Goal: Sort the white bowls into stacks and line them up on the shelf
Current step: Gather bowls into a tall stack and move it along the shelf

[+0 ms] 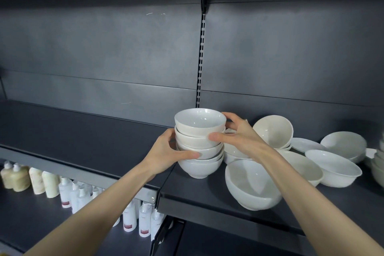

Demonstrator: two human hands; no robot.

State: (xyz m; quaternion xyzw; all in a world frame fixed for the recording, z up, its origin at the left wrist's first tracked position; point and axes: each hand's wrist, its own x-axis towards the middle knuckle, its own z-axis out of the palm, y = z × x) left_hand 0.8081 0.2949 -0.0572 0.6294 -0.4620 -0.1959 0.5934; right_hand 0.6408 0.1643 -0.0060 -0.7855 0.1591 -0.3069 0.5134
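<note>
A stack of several small white bowls [200,143] stands upright on the dark shelf [207,193], near the seam between two shelf boards. My left hand [166,151] clasps the stack's left side low down, thumb across the front. My right hand [234,131] grips the right side higher up, fingers behind the top bowl. To the right lie loose white bowls: a large one [249,185] in front, a tilted one [273,131] behind, and wider ones [332,168] farther right.
The left shelf board [72,137] is bare dark metal. A slotted upright [201,58] runs up the back panel. Several bottles [68,191] stand on the lower shelf at left. More bowls [378,164] sit at the right edge.
</note>
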